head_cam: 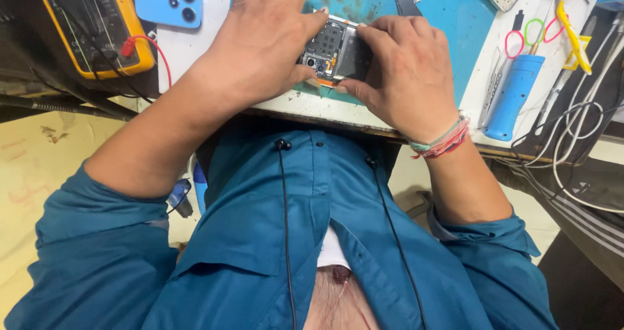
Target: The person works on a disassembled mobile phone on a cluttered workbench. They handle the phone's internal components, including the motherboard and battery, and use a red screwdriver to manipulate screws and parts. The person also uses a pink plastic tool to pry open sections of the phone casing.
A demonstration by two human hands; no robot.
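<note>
Blue shirt (260, 239) nearest, collar open, thin black earphone cords (285, 226) hanging down its front. Beyond it, both hands on an opened phone (335, 49), back cover off, circuit board and camera lenses showing. Left hand (260, 40) clamped on the phone's left end, thumb under, fingers over the top edge. Right hand (406, 70) gripping the right end, fingertips pressed on the inner plate. Phone's long axis running left to right between the two grips, lying at the near edge of a teal mat (448, 18) on the surface (188, 50). Left of the phone: a blue phone (168, 1) face down, then a yellow meter (91, 24). Right of the phone: a blue cylinder tool (513, 96), cables beyond.
</note>
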